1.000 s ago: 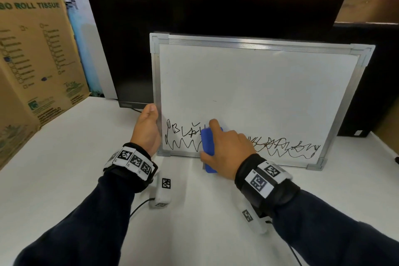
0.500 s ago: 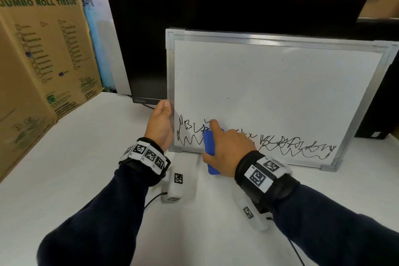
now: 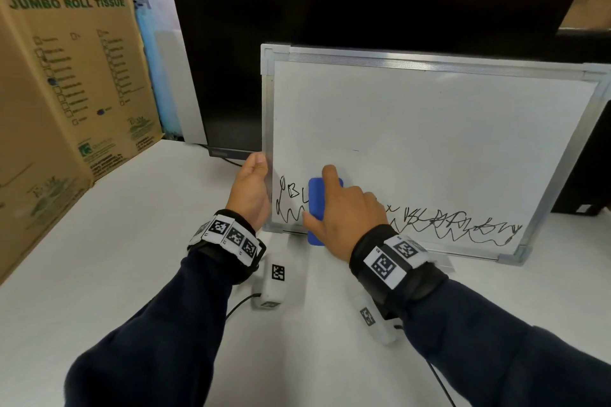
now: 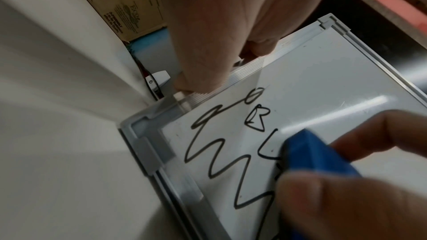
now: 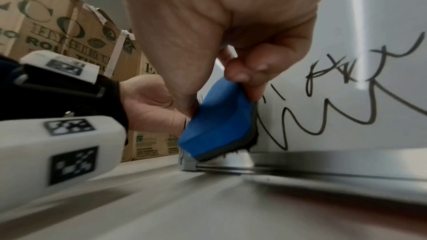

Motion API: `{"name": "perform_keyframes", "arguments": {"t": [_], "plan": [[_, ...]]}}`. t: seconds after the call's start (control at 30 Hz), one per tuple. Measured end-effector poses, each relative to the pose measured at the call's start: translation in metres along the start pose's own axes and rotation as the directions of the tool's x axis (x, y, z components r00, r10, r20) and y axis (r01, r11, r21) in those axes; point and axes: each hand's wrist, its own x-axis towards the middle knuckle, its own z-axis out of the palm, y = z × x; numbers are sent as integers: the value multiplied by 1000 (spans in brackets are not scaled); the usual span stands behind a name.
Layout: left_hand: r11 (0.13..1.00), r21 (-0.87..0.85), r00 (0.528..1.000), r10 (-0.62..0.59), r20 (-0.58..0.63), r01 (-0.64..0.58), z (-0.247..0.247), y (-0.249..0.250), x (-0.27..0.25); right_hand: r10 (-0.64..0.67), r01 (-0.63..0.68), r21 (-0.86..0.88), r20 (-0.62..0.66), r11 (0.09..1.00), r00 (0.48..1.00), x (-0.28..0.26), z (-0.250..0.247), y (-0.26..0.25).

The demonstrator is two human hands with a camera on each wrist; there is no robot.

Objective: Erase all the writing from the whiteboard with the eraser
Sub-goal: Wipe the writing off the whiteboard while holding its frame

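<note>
Board could slide if I scrub hard.
Right hand [image 3: 344, 215] grips eraser [image 3: 318, 205] against whiteboard [image 3: 429, 129]; left hand [image 3: 251, 190] clasps its frame edge.

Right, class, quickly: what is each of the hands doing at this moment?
Left hand: grips the left edge of the whiteboard.
Right hand: holds the blue eraser against the board.

One aluminium-framed rectangular whiteboard [image 3: 429, 116]; one blue block eraser [image 3: 316, 205]; one black flat monitor [image 3: 330, 3] behind; two printed brown cardboard boxes [image 3: 66, 76] far left.
</note>
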Motion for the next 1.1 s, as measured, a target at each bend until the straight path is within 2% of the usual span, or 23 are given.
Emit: {"name": "perform_keyframes", "arguments": {"t": [0.13, 0.23, 0.3, 0.43, 0.57, 0.63, 0.77, 0.87, 0.93, 1.1], "plan": [[1000, 1, 1000, -2, -7, 2, 0, 1, -1, -23, 25, -19, 86, 1000, 996, -6, 7, -6], [1000, -16, 1000, -14, 8, 14, -2, 0, 1, -25, 25, 21, -7, 999, 1000, 3, 0, -7], [999, -27, 999, -26, 23, 27, -4, 0, 1, -18, 19, 30, -22, 999, 1000, 7, -3, -7], [999, -39, 998, -28, 54, 30, -5, 3, 0, -69, 70, -8, 114, 998, 991, -2, 7, -9], [998, -39, 991, -50, 123, 55, -12, 7, -3, -64, 63, 9, 24, 998, 998, 9, 3, -11], [996, 25, 986, -84, 146, 82, -19, 10, -2, -66, 66, 8, 15, 998, 998, 10, 2, -13], [970, 199, 975, -170, 145, 140, -31, 19, 1, -98, 100, -12, 108, 995, 989, 5, 10, -17], [944, 288, 965, -213, 154, 162, -38, 26, 0, -87, 87, 1, 46, 996, 995, 10, 8, -21], [931, 322, 961, -231, 151, 173, -39, 31, -3, -91, 91, -3, 26, 996, 995, 11, 8, -23], [906, 371, 962, -256, 98, 203, -34, 43, -7, -132, 134, -21, 98, 991, 986, 9, 10, -30]]}}
